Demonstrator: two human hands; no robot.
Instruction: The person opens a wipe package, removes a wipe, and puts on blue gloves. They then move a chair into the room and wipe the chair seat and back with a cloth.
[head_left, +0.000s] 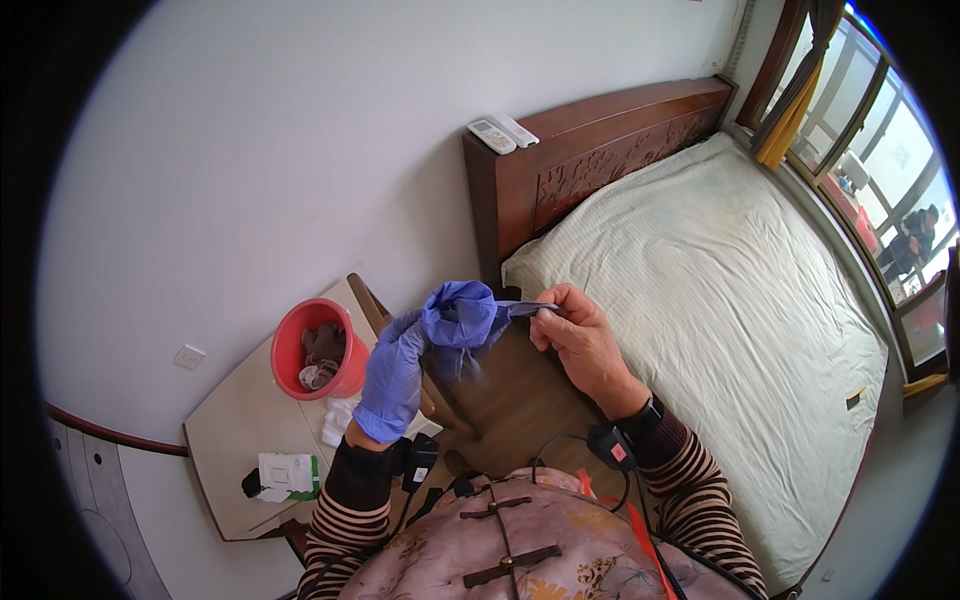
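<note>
My left hand (394, 379) wears a blue disposable glove and grips a second, loose blue glove (459, 315). That loose glove is bunched, with a round opening facing up and a limp part hanging below. Bare, my right hand (581, 341) pinches a narrow, stretched end of it between thumb and fingertips. Both hands are in front of my chest, over the gap between the table and the bed. The left fingertips are partly hidden behind the bunched glove.
To the left, a table (225, 435) bears a red bucket (283, 356) with cloth items inside, a white crumpled item (339, 420) and a wipes pack (289, 474). At right is a bed (720, 300) with a wooden headboard (600, 157) carrying remote controls (493, 137). A person (909, 240) shows in the window.
</note>
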